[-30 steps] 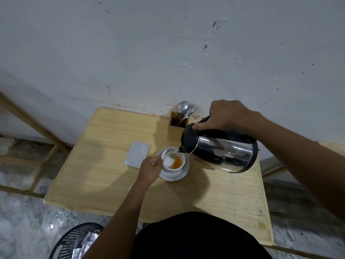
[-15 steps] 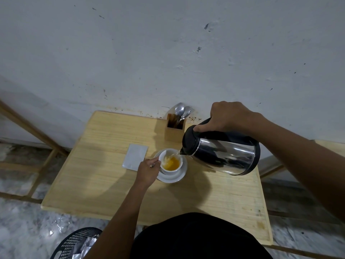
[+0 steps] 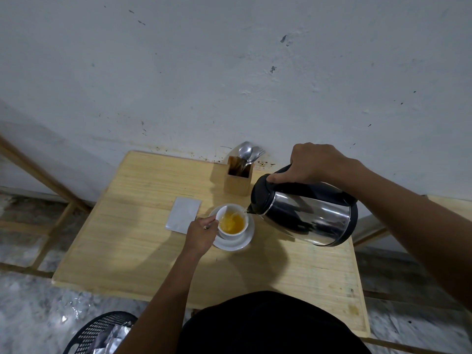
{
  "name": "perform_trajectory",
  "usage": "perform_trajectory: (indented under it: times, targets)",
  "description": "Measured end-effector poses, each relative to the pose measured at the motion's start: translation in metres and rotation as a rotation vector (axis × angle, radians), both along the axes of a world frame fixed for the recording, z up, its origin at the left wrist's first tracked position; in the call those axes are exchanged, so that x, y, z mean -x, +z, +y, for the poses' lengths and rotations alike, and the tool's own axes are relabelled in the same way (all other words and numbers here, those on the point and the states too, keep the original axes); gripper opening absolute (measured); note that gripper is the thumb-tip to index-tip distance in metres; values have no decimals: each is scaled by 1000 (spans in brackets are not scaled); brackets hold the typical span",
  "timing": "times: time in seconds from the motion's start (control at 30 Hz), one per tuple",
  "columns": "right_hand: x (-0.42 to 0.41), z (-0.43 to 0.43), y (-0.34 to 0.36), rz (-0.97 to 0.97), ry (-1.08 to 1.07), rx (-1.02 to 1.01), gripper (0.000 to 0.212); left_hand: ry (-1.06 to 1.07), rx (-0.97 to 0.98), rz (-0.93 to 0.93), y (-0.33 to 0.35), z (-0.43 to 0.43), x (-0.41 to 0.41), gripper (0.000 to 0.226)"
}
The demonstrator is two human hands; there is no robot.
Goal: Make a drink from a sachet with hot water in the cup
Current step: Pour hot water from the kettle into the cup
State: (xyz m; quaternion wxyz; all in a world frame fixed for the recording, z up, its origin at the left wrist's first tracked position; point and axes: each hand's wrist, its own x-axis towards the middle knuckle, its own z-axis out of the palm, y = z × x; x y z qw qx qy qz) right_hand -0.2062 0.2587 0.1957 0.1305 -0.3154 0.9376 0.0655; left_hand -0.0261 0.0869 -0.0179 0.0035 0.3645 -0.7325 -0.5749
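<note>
Now | kettle (image 3: 306,215) spout at cup (image 3: 229,235) rim | sachet (image 3: 182,214) just beside saucer (image 3: 238,246)

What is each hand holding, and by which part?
Right hand grips the kettle by its black top handle; left hand pinches a spoon by its handle, beside the cup.

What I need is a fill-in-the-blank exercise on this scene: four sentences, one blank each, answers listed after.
1. The right hand tilts the ____, pouring water into the cup.
2. The cup, where the left hand pinches a spoon, stands on a white ____.
3. The sachet lies on the table, to the cup's ____.
4. Spare spoons stand in a ____ holder.

Missing words: kettle; saucer; left; wooden.
</note>
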Motion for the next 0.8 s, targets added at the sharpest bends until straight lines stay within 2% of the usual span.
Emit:
perform_trajectory:
  times: [0.8]
  targets:
    - [0,-1,2,4,-11,-6,70,1,-5,9,0,0,0,35]
